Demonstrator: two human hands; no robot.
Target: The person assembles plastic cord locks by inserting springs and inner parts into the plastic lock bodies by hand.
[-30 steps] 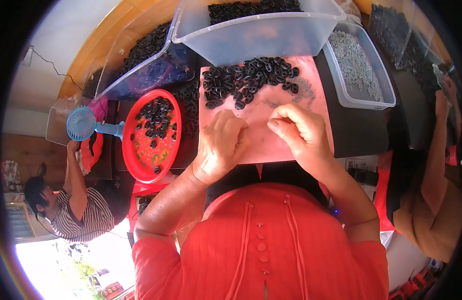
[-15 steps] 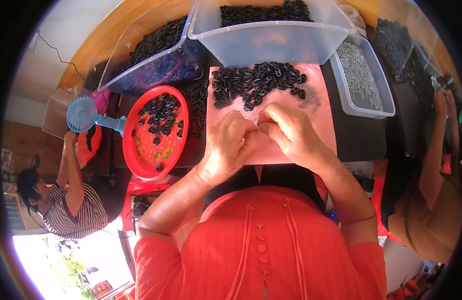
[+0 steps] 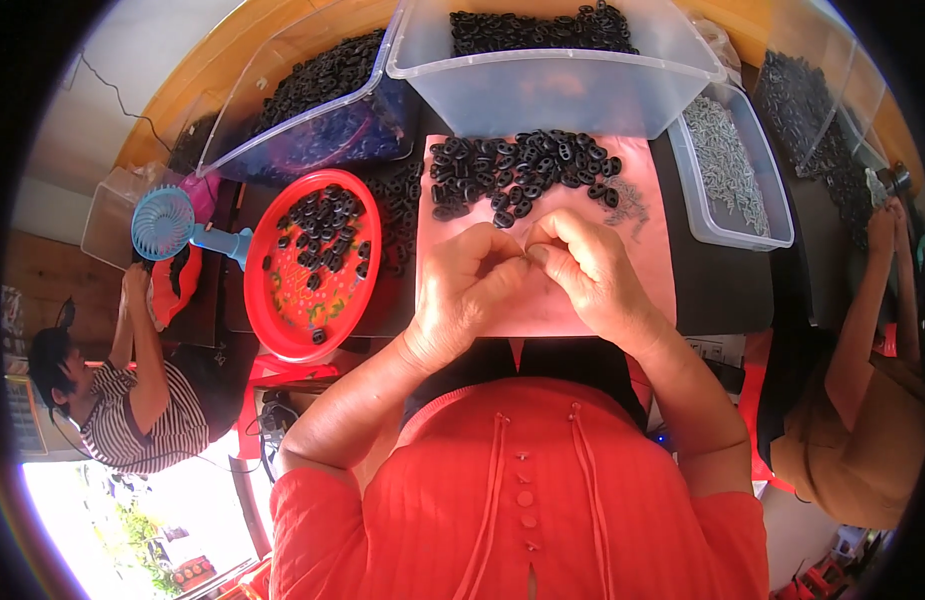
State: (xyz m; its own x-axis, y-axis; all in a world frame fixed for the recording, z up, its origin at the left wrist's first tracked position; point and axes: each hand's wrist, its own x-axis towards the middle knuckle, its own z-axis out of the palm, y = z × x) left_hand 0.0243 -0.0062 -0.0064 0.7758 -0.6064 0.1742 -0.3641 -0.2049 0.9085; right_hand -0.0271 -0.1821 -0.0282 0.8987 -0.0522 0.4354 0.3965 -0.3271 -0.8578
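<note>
Over the pink sheet [image 3: 637, 275], my left hand [image 3: 467, 275] and my right hand [image 3: 587, 265] meet, their fingertips close together. Both are closed in a pinch; whatever sits between the fingers is too small and covered to make out. Just beyond them lies a pile of small black plastic pieces with two holes [image 3: 522, 165]. To the right of that pile are scattered small grey metal bits [image 3: 630, 205], possibly screws or pins. Left of my hands a red round tray [image 3: 259, 305] holds more of the small black parts on its patterned bottom.
Large clear bins [image 3: 562, 95] of black pieces stand at the back. A shallow clear box [image 3: 772, 238] of grey metal bits is at right. A blue handheld fan [image 3: 164, 225] lies beyond the tray. Co-workers sit left, in a striped shirt [image 3: 142, 420], and right, in brown [image 3: 862, 440].
My hands stay together over the pink sheet, with the fingers shifting slightly and the left hand turning a little. The whole view has shifted slightly.
</note>
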